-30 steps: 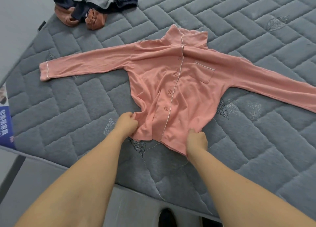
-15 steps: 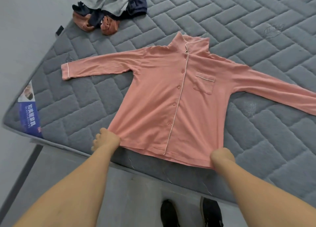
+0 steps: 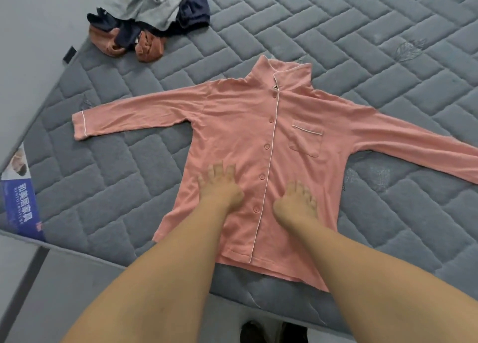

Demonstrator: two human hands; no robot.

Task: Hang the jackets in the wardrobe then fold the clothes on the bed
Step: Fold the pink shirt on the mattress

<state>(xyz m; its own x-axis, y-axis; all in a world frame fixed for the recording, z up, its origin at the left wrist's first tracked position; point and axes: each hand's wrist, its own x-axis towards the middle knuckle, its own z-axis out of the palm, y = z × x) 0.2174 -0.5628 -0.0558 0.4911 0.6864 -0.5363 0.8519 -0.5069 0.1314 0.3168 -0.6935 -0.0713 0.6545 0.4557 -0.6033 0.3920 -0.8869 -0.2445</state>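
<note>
A pink button-up pyjama shirt (image 3: 248,125) lies flat and face up on the grey quilted mattress (image 3: 362,45), sleeves spread out to both sides, hem near the mattress's front edge. My left hand (image 3: 219,187) rests palm down on the shirt's lower front, left of the button line, fingers spread. My right hand (image 3: 297,203) presses flat on the cloth just right of the button line. Neither hand grips the fabric.
A heap of grey, navy and rust-coloured clothes (image 3: 147,19) sits at the mattress's far left corner. A blue label (image 3: 22,205) is on the mattress's left side. Grey floor lies to the left and front, with my dark shoes (image 3: 274,332) below.
Both hands let go of the shirt's hem corners and moved up onto its lower front, now lying flat. The shirt lies smoothed out and spread wider than a second ago.
</note>
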